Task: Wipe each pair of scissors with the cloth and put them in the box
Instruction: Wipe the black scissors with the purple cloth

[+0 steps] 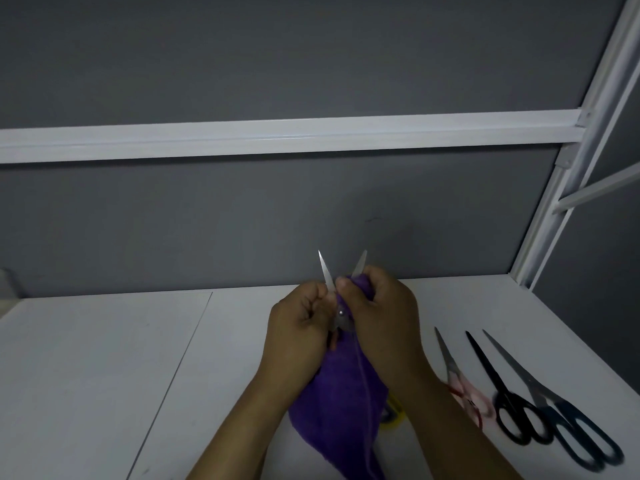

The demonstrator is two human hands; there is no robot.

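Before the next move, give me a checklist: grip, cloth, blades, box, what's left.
1. Left hand grips the held scissors near the pivot: ok.
2. Right hand pinches the purple cloth round one blade: ok.
3. Blades spread, tips pointing up and away from the person: ok.
4. Box location: cannot tell, none in view.
5. Pink-handled scissors, black-handled scissors and large dark-handled scissors lie closed on the white table, not boxed: not ok.
6. Yellow object under the cloth: cannot tell what it is.
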